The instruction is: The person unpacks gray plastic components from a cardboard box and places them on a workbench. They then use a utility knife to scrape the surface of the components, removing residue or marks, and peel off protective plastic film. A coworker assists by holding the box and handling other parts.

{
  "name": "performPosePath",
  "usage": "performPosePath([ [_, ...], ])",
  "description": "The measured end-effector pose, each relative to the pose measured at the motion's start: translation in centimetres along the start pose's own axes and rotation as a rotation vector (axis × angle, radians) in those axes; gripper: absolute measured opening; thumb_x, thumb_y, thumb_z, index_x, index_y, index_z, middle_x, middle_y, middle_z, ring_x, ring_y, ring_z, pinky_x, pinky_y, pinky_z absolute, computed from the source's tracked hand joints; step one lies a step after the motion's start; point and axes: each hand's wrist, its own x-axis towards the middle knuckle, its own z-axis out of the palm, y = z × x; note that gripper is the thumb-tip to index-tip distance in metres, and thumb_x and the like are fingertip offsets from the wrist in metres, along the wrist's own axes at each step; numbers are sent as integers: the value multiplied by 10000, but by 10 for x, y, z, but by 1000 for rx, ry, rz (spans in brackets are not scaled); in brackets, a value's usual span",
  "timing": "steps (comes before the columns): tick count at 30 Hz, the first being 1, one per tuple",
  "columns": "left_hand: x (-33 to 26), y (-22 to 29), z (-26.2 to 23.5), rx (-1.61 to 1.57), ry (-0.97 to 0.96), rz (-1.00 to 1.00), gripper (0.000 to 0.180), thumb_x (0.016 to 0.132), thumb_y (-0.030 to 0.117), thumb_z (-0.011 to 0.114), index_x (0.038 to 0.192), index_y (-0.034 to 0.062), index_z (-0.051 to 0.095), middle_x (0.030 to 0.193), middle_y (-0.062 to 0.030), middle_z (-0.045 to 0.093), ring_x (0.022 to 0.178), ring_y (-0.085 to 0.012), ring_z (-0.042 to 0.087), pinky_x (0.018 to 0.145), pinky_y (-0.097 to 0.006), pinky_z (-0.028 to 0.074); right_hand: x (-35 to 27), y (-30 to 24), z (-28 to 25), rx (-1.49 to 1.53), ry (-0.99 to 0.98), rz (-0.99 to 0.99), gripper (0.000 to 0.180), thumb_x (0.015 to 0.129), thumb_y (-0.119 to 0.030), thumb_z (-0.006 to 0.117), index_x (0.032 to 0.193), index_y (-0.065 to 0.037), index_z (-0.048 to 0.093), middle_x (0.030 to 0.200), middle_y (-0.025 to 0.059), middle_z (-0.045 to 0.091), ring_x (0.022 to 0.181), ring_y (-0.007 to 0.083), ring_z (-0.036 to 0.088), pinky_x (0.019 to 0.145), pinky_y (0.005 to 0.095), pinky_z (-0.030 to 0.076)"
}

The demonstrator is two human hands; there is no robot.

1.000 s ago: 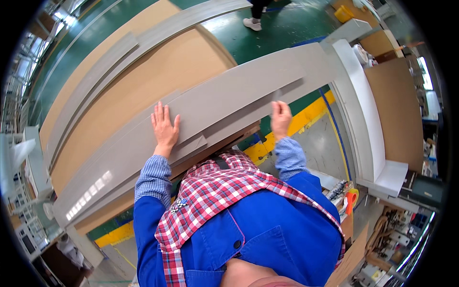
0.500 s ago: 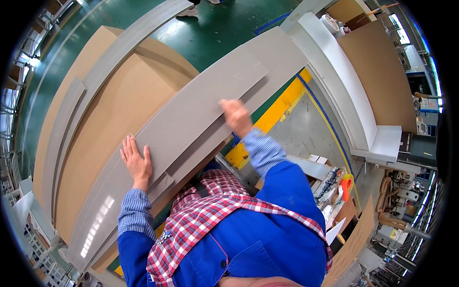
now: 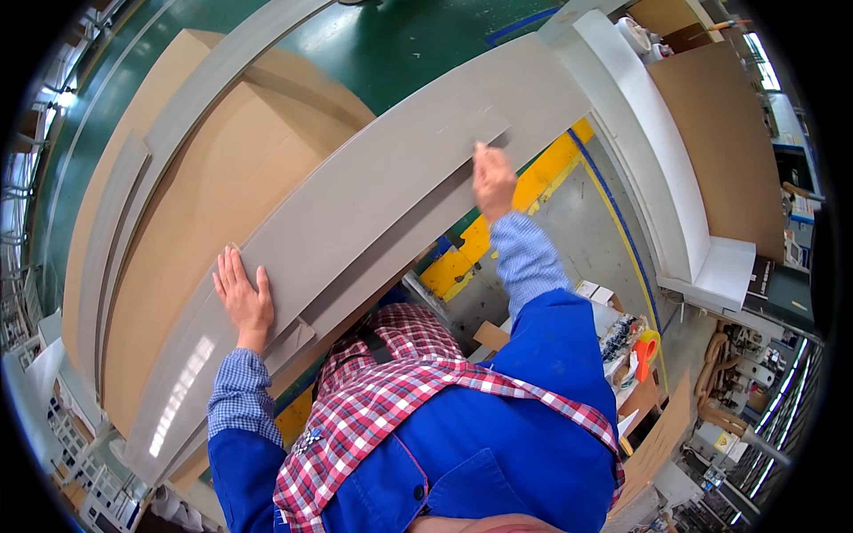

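Observation:
A long grey cardboard sheet (image 3: 373, 195) lies slanted across the view on top of more grey sheets. My left hand (image 3: 242, 298) rests flat on its near left part, fingers spread. My right hand (image 3: 491, 180) reaches out to the sheet's right part and grips its lower edge with closed fingers. Both forearms wear blue checked sleeves under a blue and red plaid top.
A big brown cardboard stack (image 3: 213, 204) lies to the left behind the grey sheets. At the right stand a white L-shaped panel (image 3: 657, 169) and a brown board (image 3: 729, 133). Green floor (image 3: 400, 44) with a yellow line (image 3: 498, 231) shows beneath. A cluttered trolley (image 3: 622, 338) is at lower right.
The view has swung to the right. My right hand has stretched further along the grey sheet and closed on its edge. My left hand stays flat on the sheet.

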Motion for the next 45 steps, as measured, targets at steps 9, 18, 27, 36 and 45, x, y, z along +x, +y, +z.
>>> performPosePath([
  [9, 0, -2, -2, -19, 13, 17, 567, 909, 345, 438, 1374, 34, 345, 1450, -108, 332, 1370, -249, 249, 1133, -411, 112, -89, -232, -11, 559, -368, -299, 403, 738, -41, 540, 1138, -17, 580, 846, 64, 589, 734, 209, 580, 654, 301, 508],
  [18, 0, -2, 1, -53, 29, 18, 549, 905, 319, 447, 1370, 40, 358, 1443, -107, 345, 1361, -251, 270, 1131, -410, 125, 45, 85, -13, -340, -140, 168, 138, 871, -131, 524, 968, -137, 622, 812, 45, 581, 787, 245, 583, 647, 358, 506],
  [27, 0, 0, 1, -37, 41, 3, 537, 900, 308, 451, 1360, 42, 371, 1435, -103, 357, 1355, -249, 280, 1129, -417, 133, 26, 14, -2, -197, -119, -47, 85, 877, -137, 507, 919, -104, 573, 767, 58, 538, 720, 243, 556, 578, 360, 486],
  [36, -1, -1, -5, -43, 26, 13, 526, 910, 304, 438, 1362, 45, 365, 1433, -103, 358, 1356, -243, 277, 1129, -413, 133, -84, -224, -19, 538, -454, -249, 315, 749, -93, 528, 1056, -45, 575, 810, 52, 552, 757, 220, 549, 638, 307, 496],
  [45, -8, -22, -10, -45, 33, 32, 523, 911, 290, 438, 1363, 39, 357, 1433, -107, 355, 1352, -246, 282, 1129, -405, 135, 45, 73, -25, -357, -58, 57, 71, 854, -114, 522, 882, -96, 585, 740, 79, 551, 693, 276, 573, 546, 368, 485],
])
